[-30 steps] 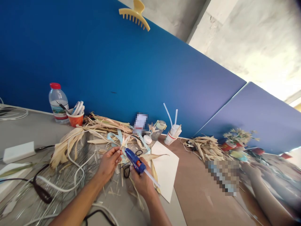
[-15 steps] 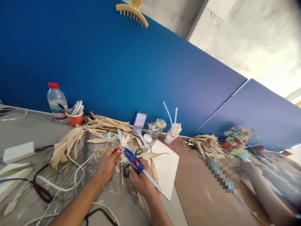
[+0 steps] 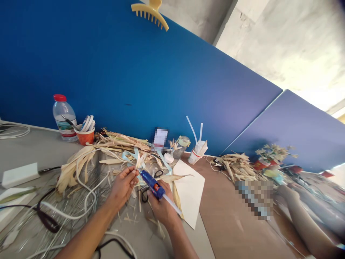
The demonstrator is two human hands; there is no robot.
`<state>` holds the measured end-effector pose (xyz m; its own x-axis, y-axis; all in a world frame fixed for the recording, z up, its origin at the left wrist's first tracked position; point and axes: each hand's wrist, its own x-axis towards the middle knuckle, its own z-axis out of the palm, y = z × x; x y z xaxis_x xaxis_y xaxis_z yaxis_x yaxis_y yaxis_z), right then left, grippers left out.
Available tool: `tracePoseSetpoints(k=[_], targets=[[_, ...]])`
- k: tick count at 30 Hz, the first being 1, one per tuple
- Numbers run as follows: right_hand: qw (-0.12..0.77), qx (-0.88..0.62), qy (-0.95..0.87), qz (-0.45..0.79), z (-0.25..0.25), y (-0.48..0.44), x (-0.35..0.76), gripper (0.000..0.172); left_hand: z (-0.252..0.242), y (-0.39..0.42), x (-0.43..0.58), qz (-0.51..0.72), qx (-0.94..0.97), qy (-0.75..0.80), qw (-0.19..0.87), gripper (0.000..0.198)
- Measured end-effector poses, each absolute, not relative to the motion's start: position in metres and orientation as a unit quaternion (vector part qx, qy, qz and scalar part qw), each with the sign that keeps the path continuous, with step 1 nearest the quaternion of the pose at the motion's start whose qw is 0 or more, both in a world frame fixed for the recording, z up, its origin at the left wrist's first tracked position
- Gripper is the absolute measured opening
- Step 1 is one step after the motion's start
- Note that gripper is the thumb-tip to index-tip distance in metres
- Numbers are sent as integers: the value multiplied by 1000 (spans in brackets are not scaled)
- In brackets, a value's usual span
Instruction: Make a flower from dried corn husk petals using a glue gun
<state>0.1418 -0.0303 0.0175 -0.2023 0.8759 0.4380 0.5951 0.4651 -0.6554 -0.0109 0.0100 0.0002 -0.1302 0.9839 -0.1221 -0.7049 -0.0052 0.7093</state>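
My left hand (image 3: 122, 187) pinches a small pale corn-husk flower (image 3: 139, 162) by its base, just above the table. My right hand (image 3: 161, 208) is wrapped round a blue hot glue gun (image 3: 152, 184) with a clear glue stick poking out of its back. The gun's nozzle points at the husk piece, close to my left fingertips. Black scissors (image 3: 145, 194) lie partly hidden under my right hand. Light blue ribbon (image 3: 128, 155) curls just behind the flower.
A pile of dried husks (image 3: 88, 158) and white and black cables (image 3: 81, 201) lies to the left, with white paper (image 3: 190, 189) on the right. A water bottle (image 3: 62, 118), an orange cup (image 3: 84, 135) and a paper cup with glue sticks (image 3: 198, 151) stand by the blue partition (image 3: 121, 72). Another person's arm (image 3: 304, 223) is at far right.
Both hands shifted slightly up and left in view. The glue gun nozzle has moved closer to the husk piece. The grips have not changed.
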Motion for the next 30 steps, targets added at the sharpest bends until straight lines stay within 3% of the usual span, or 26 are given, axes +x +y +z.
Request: tracePoseSetpoints(k=[8,12,17,20,23,30], targets=[[442,-478,-727,215,21,-33,141,4,0,9,-11,673,221,317,631,24],[519,-503,-602,339,11,-28,148,23,-2,9,-12,670,228,309,635,22],[581,-494,-434,480,14,-19,167,34,-6,11,-12,668,226,302,642,23],[624,-390,-336,588,23,-21,182,30,-7,11,-12,670,224,298,642,24],[609,-326,-254,677,18,-30,202,24,-7,11,-11,669,225,294,645,25],[558,-370,-144,728,-19,-49,252,14,-10,11,-10,661,240,289,649,25]])
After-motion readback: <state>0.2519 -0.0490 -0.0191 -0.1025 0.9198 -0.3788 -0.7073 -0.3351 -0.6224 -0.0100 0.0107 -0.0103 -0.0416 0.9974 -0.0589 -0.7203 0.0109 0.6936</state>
